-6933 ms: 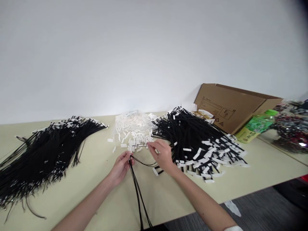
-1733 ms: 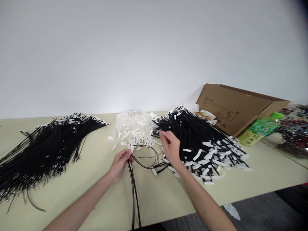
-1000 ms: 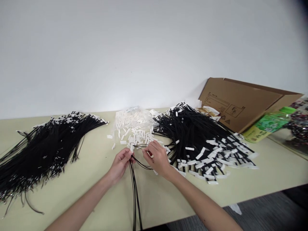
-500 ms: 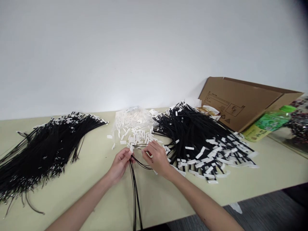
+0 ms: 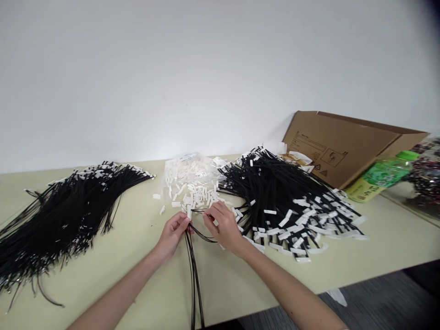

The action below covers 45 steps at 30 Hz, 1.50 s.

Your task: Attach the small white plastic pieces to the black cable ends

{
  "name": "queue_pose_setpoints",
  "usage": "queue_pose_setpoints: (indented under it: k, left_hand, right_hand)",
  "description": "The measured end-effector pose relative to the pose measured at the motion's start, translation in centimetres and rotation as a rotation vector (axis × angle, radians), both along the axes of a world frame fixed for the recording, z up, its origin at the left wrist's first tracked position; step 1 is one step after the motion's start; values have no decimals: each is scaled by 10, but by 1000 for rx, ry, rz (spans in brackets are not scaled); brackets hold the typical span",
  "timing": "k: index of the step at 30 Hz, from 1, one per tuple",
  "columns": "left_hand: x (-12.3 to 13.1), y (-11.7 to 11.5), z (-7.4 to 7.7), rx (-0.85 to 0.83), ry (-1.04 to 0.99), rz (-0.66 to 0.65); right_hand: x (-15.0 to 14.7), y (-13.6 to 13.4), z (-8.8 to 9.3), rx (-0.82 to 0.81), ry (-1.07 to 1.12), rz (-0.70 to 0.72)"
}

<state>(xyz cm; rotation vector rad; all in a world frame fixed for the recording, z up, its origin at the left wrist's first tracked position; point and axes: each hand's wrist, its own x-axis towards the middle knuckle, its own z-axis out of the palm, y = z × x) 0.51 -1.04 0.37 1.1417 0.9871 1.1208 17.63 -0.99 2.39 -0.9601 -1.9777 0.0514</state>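
Observation:
My left hand (image 5: pixel 174 231) pinches a white connector (image 5: pixel 189 211) upright between thumb and fingers. Black wires (image 5: pixel 193 275) run down from that hand over the table's front edge. My right hand (image 5: pixel 222 224) is closed, its fingertips on thin black wires that stretch across from the connector; the wire ends are hidden in the fingers. Just behind the hands lie loose white connectors (image 5: pixel 202 195), spilling from a clear plastic bag (image 5: pixel 192 167) with more of them inside.
At the left lies a large bundle of black wires (image 5: pixel 68 215) with white connectors at its far end. Another wire pile (image 5: pixel 268 188) with white tabs spreads at the right. Beyond it, a cardboard box (image 5: pixel 337 146) leans on the wall, with a green-capped bottle (image 5: pixel 381 176) against it.
Both hands keep their grip on the connector and wires and have barely moved. The whole view has shifted very slightly.

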Motion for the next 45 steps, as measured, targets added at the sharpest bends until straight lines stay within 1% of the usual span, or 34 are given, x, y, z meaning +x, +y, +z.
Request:
queue_pose_setpoints:
  k: [5,12,14,20,24,32,36,45]
  left_hand:
    - [0,0,1,-15,-44,-6]
    - [-1,0,-1,17,12,-36]
    - [-2,0,-2,23,37,-59]
    - [-2,0,-3,32,62,-85]
    - [-2,0,-3,29,70,-97]
    - [-2,-2,2,43,101,-118]
    - [-2,-2,3,49,111,-122]
    - [-2,-2,2,46,96,-125]
  right_hand:
    - [0,-1,1,15,-50,-3]
    - [1,-1,1,37,-22,-29]
    - [1,0,-1,47,-26,-10]
    - [0,2,-3,45,-43,128]
    - [0,0,-2,30,-23,151]
    - [0,-1,3,-60,20,233]
    - [1,-1,3,-92,28,244]
    - [0,-1,1,-105,47,248]
